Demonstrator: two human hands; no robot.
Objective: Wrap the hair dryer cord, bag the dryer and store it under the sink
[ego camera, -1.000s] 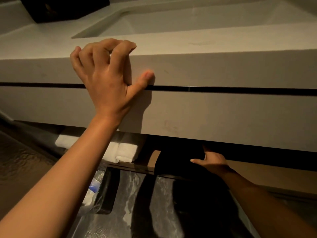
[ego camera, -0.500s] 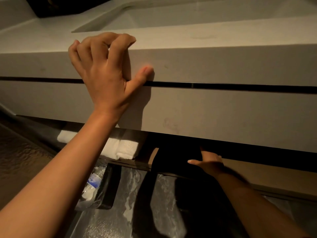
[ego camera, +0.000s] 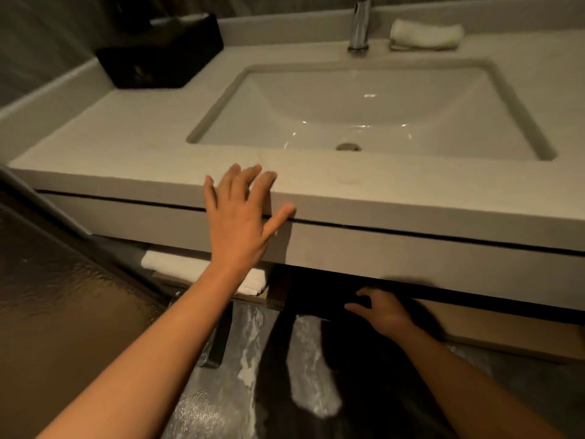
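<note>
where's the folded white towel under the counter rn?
Head view, lower left: folded white towel lies on the shelf beneath the counter edge, partly behind the left hand and its wrist.

Light: dim, warm, falling from above onto the surface.
Glare: small white glints in the sink basin.
Shadows: the shelf under the surface sits near black, swallowing the right hand.
Sharpness: soft and grainy; the left hand is well lit.
Distortion: straight edges bow toward the corners.
</note>
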